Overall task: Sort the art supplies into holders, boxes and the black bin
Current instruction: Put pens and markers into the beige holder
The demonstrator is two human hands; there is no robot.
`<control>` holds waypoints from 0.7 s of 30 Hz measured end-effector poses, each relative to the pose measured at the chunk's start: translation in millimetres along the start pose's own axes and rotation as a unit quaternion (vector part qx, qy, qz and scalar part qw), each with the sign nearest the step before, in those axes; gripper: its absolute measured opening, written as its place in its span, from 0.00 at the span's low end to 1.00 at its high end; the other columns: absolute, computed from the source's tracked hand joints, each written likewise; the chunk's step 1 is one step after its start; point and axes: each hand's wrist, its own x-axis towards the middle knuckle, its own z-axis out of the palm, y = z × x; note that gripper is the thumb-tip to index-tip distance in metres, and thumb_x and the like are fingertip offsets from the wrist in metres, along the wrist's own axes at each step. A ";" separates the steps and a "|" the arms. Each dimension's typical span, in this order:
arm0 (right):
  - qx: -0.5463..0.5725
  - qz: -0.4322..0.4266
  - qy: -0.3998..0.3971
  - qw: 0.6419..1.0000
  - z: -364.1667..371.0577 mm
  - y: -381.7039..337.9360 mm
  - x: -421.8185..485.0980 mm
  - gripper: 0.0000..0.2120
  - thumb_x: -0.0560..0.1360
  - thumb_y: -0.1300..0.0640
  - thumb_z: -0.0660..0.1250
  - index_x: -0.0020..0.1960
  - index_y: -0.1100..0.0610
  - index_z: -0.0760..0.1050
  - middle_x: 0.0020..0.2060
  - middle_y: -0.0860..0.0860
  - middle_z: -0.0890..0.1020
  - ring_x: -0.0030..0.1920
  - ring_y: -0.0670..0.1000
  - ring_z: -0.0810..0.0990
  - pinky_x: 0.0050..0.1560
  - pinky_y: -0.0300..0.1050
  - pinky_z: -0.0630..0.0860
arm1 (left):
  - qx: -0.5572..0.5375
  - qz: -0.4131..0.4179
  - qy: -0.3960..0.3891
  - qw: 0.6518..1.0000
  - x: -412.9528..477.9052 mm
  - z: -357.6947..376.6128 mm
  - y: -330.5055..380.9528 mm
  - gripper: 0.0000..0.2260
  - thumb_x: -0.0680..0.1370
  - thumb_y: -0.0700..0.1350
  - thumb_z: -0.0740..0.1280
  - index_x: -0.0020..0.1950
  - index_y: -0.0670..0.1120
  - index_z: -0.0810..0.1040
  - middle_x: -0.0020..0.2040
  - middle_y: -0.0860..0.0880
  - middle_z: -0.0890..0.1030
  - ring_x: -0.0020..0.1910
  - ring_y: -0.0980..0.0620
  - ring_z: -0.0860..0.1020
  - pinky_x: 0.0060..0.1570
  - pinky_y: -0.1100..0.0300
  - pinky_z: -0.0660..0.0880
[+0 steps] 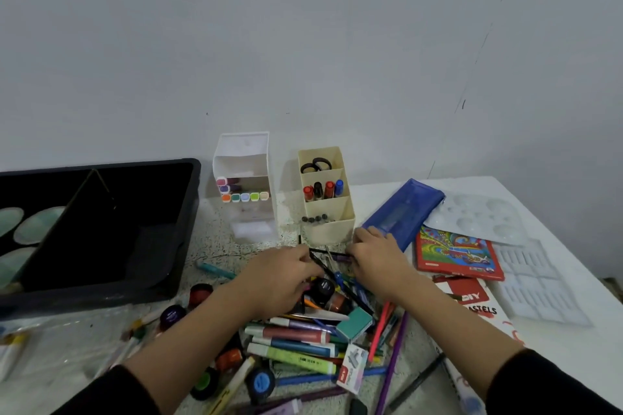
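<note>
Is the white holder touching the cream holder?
Apart. The head view shows a strip of speckled table between the white holder and the cream holder.

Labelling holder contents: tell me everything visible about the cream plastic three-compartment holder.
The cream plastic three-compartment holder stands upright on the speckled table, beside a white plastic holder. Slanted dividers step its sections. Back: black looped handles, likely scissors. Middle: four markers, caps red, black, red, blue. Front: a row of small dark tips. The right hand lies by its base; contact is unclear.
</note>
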 end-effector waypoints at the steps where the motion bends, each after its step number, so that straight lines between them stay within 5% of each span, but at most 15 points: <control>1: -0.019 0.004 -0.007 1.000 -1.7 -2.4 2.4 0.12 0.79 0.56 0.61 0.59 0.56 0.80 0.57 0.55 0.75 0.60 0.58 0.70 0.56 0.54 0.68 | 0.011 0.010 0.003 1.000 1.9 -0.7 0.4 0.16 0.80 0.46 0.64 0.68 0.53 0.78 0.57 0.48 0.75 0.53 0.46 0.76 0.48 0.53 0.74; 11: 0.024 0.054 -0.049 0.997 -7.7 -9.3 6.2 0.16 0.80 0.48 0.64 0.63 0.56 0.73 0.61 0.53 0.75 0.62 0.58 0.71 0.56 0.54 0.68 | -0.001 0.045 -0.089 0.995 3.1 -11.0 -12.7 0.14 0.76 0.47 0.71 0.62 0.53 0.81 0.56 0.53 0.71 0.53 0.51 0.73 0.50 0.54 0.74; 15: 0.026 0.055 -0.075 0.995 -6.8 -8.2 8.6 0.18 0.80 0.47 0.62 0.67 0.55 0.70 0.63 0.53 0.74 0.62 0.57 0.70 0.57 0.57 0.68 | -0.036 0.066 -0.053 0.996 2.9 -11.5 -16.3 0.08 0.79 0.48 0.70 0.57 0.53 0.83 0.56 0.54 0.73 0.52 0.53 0.75 0.50 0.53 0.74; 18: 0.038 0.038 -0.062 0.997 -9.3 -5.9 11.1 0.14 0.81 0.50 0.58 0.61 0.54 0.75 0.60 0.53 0.76 0.59 0.57 0.72 0.55 0.55 0.67 | -0.095 0.071 0.002 0.993 -1.9 -14.5 -13.5 0.05 0.80 0.48 0.68 0.55 0.51 0.82 0.56 0.56 0.72 0.50 0.55 0.75 0.50 0.53 0.76; 21: 0.036 0.015 -0.061 0.997 -12.1 -2.1 15.9 0.10 0.79 0.54 0.59 0.53 0.55 0.77 0.53 0.53 0.80 0.55 0.58 0.77 0.52 0.55 0.68 | -0.134 0.054 0.068 0.987 -4.4 -23.0 -3.6 0.06 0.81 0.48 0.67 0.57 0.53 0.80 0.54 0.61 0.74 0.50 0.62 0.74 0.50 0.65 0.74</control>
